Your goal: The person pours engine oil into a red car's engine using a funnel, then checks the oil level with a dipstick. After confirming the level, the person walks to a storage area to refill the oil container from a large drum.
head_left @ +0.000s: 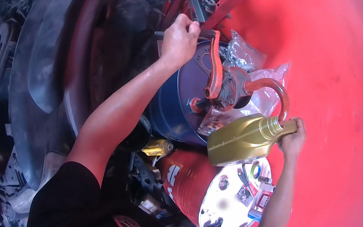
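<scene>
My left hand [180, 39] is closed round the handle end of the crank on a rotary drum pump [229, 88]. The orange crank arm [216, 67] runs from that handle down to the pump body. The pump stands on a blue drum [166, 104]. Its curved orange spout [274, 84] reaches into the neck of a gold plastic jug [239, 139]. My right hand [293, 137] grips the jug by its handle and holds it tilted under the spout. Whether liquid is flowing cannot be seen.
Clear plastic bags [245, 52] lie on the blue drum. Nearer stands a red drum [185, 180] whose white top [224, 206] carries tape, bottles and small tools. A yellow container [157, 147] sits between the drums. A vehicle [43, 58] fills the left; a red wall [339, 138] the right.
</scene>
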`<action>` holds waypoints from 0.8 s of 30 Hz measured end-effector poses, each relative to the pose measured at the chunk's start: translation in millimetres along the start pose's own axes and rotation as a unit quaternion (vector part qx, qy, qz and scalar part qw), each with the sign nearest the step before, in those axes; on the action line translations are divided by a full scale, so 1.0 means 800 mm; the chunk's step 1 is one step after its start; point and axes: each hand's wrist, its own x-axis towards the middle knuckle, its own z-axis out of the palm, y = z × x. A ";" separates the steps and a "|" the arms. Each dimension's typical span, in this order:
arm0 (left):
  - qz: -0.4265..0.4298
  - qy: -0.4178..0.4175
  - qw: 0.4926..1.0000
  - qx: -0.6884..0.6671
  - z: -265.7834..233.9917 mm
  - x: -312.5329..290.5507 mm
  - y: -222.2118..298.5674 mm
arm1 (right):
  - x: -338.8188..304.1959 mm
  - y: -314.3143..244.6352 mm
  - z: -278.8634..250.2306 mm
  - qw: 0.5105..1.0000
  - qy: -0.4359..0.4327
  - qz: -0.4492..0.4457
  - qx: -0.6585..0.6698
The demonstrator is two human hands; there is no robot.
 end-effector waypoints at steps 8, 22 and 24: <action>-0.002 -0.052 0.999 -0.007 -0.002 0.021 0.032 | -0.009 -0.090 -0.007 0.831 -0.020 -0.384 -0.403; -0.181 -0.223 0.954 -0.088 -0.048 -0.351 -0.047 | 0.000 -0.094 -0.032 0.853 -0.035 -0.305 -0.422; -0.222 -0.144 0.963 -0.053 -0.006 -0.352 -0.117 | 0.009 -0.081 -0.044 0.851 -0.042 -0.296 -0.432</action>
